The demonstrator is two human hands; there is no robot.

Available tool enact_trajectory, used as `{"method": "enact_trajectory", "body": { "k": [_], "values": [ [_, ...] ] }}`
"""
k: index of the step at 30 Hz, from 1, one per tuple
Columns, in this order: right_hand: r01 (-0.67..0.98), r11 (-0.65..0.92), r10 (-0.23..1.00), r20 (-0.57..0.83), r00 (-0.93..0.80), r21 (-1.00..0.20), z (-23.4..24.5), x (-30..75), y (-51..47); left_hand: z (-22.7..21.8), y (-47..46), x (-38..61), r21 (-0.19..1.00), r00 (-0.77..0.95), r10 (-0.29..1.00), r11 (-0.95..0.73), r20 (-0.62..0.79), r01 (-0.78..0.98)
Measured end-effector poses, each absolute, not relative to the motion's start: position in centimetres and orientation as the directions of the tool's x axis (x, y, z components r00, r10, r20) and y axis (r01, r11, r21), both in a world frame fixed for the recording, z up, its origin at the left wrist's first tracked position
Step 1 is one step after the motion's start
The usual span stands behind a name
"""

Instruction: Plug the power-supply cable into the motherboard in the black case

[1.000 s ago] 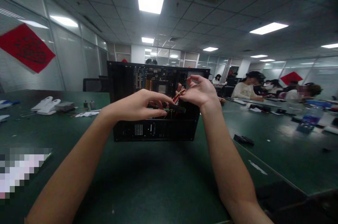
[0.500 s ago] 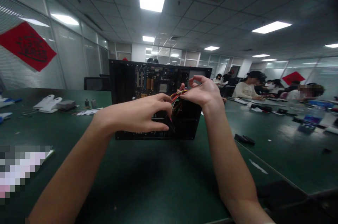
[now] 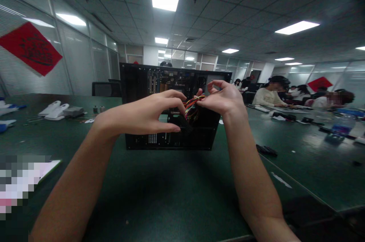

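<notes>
Pinching slender coloured wires [image 3: 191, 103], the right hand [image 3: 226, 100] faces the left hand [image 3: 151, 113], curved wide.

**Bright cable bundle [image 3: 190, 106] hanging across an open black computer case [image 3: 134, 78]**

The computer case is standing on edge, its open side facing the viewer and baring the dark interior. A motherboard [image 3: 171, 80], with pale slots and an orange-brown part, is sitting in the case's upper middle. Red, yellow, white and black wires are arching down from the case's right half towards its centre, bunching tightly above and fanning loosely below. A dark connector [image 3: 186, 125], its outline blurred, is ending the wires just below the case's centre.
</notes>
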State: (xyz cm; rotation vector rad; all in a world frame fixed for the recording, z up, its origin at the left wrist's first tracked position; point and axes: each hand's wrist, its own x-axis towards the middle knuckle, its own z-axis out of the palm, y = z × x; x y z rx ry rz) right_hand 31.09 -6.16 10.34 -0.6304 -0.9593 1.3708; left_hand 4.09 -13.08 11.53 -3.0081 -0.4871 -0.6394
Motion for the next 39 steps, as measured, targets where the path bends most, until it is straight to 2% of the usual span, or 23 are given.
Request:
{"method": "enact_trajectory", "body": {
  "k": [4, 8, 14, 17, 21, 27, 32, 35, 37, 39],
  "values": [
    [-0.627, 0.107, 0.993, 0.118, 0.024, -0.772, 10.1, 29.6, -6.7, 11.7, -13.3, 4.5, 0.017, 0.879, 0.235, -0.968, 0.415, 0.251],
    [-0.625, 0.124, 0.99, 0.143, 0.02, -0.771, 9.8, 29.1, -6.3, 11.6, -13.4, 5.0, -0.007, 0.866, 0.214, -0.97, 0.452, 0.243],
    [-0.427, 0.293, 0.916, 0.379, -0.131, -0.856, 9.2, 31.5, -4.3, 11.4, -13.3, 5.3, -0.021, 0.839, 0.195, -0.971, 0.508, 0.238],
    [-0.372, 0.351, 0.896, 0.424, -0.134, -0.859, 9.0, 32.1, -3.8, 11.5, -13.3, 5.3, -0.016, 0.828, 0.192, -0.972, 0.526, 0.235],
    [-0.381, 0.362, 0.902, 0.423, -0.087, -0.851, 8.9, 31.4, -3.8, 11.4, -13.1, 5.5, -0.033, 0.812, 0.177, -0.971, 0.556, 0.235],
    [-0.508, 0.223, 0.955, 0.291, -0.057, -0.832, 9.2, 29.0, -5.0, 10.8, -12.2, 6.3, -0.072, 0.77, 0.168, -0.961, 0.615, 0.267],
    [-0.333, 0.388, 0.873, 0.459, -0.167, -0.859, 9.4, 28.2, -5.7, 10.8, -10.9, 5.9, -0.094, 0.682, 0.17, -0.938, 0.712, 0.333],
    [-0.21, 0.424, 0.839, 0.469, -0.275, -0.881, 9.1, 28.2, -5.5, 10.9, -10.0, 5.2, -0.074, 0.624, 0.203, -0.919, 0.755, 0.387],
    [-0.045, 0.455, 0.832, 0.442, -0.336, -0.889, 8.8, 28.3, -5.7, 10.9, -9.5, 4.8, -0.043, 0.579, 0.23, -0.907, 0.782, 0.419],
    [0.239, 0.509, 0.83, 0.398, -0.391, -0.827, 8.8, 28.2, -6.5, 10.8, -9.0, 4.5, -0.016, 0.544, 0.255, -0.896, 0.799, 0.443]
  ]
}}
